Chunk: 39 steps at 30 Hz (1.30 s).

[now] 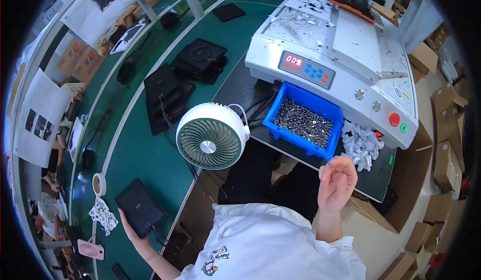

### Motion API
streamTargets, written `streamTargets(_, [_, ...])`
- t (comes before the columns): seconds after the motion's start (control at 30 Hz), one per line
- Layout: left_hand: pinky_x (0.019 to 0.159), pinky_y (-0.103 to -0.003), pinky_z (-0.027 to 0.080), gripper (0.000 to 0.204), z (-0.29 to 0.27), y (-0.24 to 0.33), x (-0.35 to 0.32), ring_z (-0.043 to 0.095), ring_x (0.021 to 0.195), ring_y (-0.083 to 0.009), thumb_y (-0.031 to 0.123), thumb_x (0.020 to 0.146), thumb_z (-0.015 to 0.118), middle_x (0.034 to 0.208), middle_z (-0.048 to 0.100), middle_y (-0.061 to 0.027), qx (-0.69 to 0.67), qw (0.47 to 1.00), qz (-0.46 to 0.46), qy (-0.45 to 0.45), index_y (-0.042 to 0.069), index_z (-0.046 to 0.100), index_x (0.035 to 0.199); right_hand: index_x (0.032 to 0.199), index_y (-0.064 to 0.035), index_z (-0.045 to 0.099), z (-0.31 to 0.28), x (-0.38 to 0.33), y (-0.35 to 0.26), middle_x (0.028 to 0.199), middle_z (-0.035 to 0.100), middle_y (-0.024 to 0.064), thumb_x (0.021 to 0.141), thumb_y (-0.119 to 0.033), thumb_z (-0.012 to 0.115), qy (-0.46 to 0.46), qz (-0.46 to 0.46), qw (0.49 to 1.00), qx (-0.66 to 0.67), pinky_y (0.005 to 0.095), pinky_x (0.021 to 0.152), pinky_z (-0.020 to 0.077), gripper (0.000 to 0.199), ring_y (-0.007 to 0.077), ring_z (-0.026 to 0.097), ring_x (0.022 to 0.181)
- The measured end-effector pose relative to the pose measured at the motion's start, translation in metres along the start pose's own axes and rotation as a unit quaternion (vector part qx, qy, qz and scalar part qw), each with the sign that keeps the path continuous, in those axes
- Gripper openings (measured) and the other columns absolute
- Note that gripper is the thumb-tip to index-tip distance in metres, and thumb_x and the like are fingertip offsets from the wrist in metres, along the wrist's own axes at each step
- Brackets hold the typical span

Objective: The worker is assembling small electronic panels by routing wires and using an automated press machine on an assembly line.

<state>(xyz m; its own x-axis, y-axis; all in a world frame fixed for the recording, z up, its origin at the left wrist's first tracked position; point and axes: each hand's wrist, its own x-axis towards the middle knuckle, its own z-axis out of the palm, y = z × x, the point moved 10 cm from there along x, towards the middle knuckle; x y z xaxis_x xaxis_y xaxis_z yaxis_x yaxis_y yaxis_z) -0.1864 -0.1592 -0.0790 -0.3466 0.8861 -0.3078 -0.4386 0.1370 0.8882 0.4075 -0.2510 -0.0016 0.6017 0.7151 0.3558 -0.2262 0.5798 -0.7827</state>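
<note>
Picking up one flat black box [140,207] from the green table [150,154], down at the left. Left hand [129,226] under its near edge, fingers clamped on it. Right hand [336,180] up in the air by the blue bin [303,120] of tiny silver bits, fingers curled close together, maybe pinching one small bit, too small to tell. Next move likely: bringing box and right hand together, slowly and straight. Round fan [210,135] in between, so careful there. More black boxes [198,59] stacked farther back.
</note>
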Motion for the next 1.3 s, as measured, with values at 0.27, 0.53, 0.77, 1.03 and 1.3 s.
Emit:
streamTargets(0.27, [0.085,-0.037,0.048,0.069,-0.159,0.133,-0.006,0.061,0.102,-0.0292,0.056,0.1,0.037,0.115,0.064,-0.0146,0.676,0.623,0.097,0.381,-0.006,0.06,0.119,0.099,0.0052,0.058,-0.007,0.005,0.01,0.073,0.06,0.0091,0.093,-0.035,0.066,0.008,0.006,1.0,-0.007,0.0158,0.04,0.026,0.042,0.0041,0.041,0.045])
streamTargets(0.53, [0.088,-0.041,0.049,0.032,0.298,0.053,0.016,0.06,0.102,-0.0318,0.0,0.079,0.06,0.107,0.062,-0.0136,0.624,0.454,0.57,-0.28,0.003,0.064,0.11,0.091,0.0041,0.061,-0.009,0.007,-0.003,0.069,0.058,0.0057,0.095,-0.026,0.064,0.011,-0.005,0.995,-0.1,0.0168,0.039,0.0272,0.031,0.0048,0.044,0.046])
streamTargets(0.77, [0.092,-0.037,0.05,0.023,0.357,-0.004,0.067,0.056,0.11,-0.0267,0.002,0.069,0.065,0.112,0.063,-0.0086,0.596,0.392,0.532,-0.455,0.001,0.069,0.092,0.086,0.0027,0.061,-0.016,0.009,-0.025,0.061,0.055,0.0024,0.095,-0.012,0.059,0.054,-0.027,0.976,-0.209,0.0163,0.038,0.0266,0.018,0.0037,0.043,0.043])
streamTargets(1.03, [0.084,-0.035,0.055,0.015,0.364,-0.009,0.091,0.056,0.107,-0.0243,-0.003,0.069,0.062,0.105,0.063,-0.0063,0.619,0.326,0.504,-0.506,-0.002,0.067,0.083,0.081,0.0033,0.065,0.059,0.059,-0.014,0.063,0.059,0.0047,0.088,0.0,0.058,-0.082,0.039,0.939,-0.331,0.0179,0.044,0.0366,0.01,0.0072,0.055,0.049])
streamTargets(1.3, [0.069,-0.036,0.054,0.008,0.365,0.001,0.092,0.057,0.092,-0.0246,0.0,0.066,0.063,0.094,0.059,-0.0064,0.609,0.337,0.485,-0.53,0.0,0.061,0.074,0.085,-0.0034,0.071,0.181,0.084,0.029,0.068,0.066,0.0042,0.084,-0.006,0.072,-0.376,0.015,0.833,-0.405,0.0219,0.047,0.0415,0.003,0.0097,0.06,0.051])
